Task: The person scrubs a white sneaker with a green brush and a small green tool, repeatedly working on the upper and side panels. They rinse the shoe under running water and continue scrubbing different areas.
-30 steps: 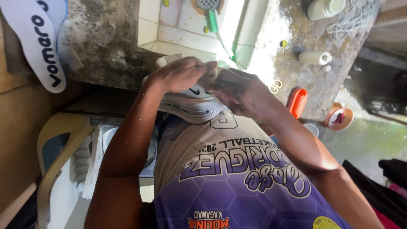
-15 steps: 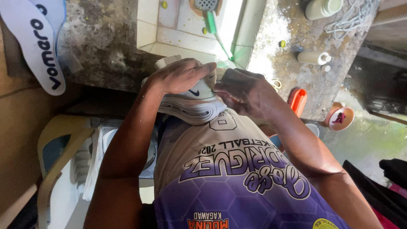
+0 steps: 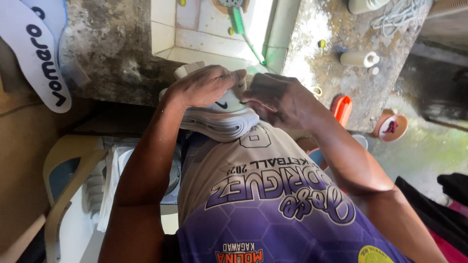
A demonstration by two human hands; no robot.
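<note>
Two bare hands meet over one white sneaker (image 3: pixel 222 114), which we find pressed against the person's jersey, just in front of the concrete counter (image 3: pixel 105 58). The largest container is the tiled sink (image 3: pixel 204 34) sunk into that counter; in it we see a green toothbrush (image 3: pixel 243 29) lying slantwise, a round metal drain at the far edge and a few small yellowish bits on the tiles. To the right, on the ground, we note a shallow round dish (image 3: pixel 392 127) with a dark reddish scrap in it, and nearer the arm an orange tub (image 3: pixel 342 108), its contents hidden from us. On the counter beyond the sink a pale cylindrical bottle (image 3: pixel 358 59) lies on its side; we cannot tell what it holds. At the far left a white insole (image 3: pixel 36 53) leans on the counter's edge, above a beige plastic chair (image 3: pixel 68 170).

The left hand (image 3: pixel 202 86) comes in with the forearm rising steeply from below; its fingers curl over the shoe's upper and clasp it from the top. The right hand (image 3: pixel 278 100) reaches in from the right with the wrist bent, its fingers closed at the shoe's near end beside the left fingertips; whether they pinch a part of the shoe we cannot tell.
</note>
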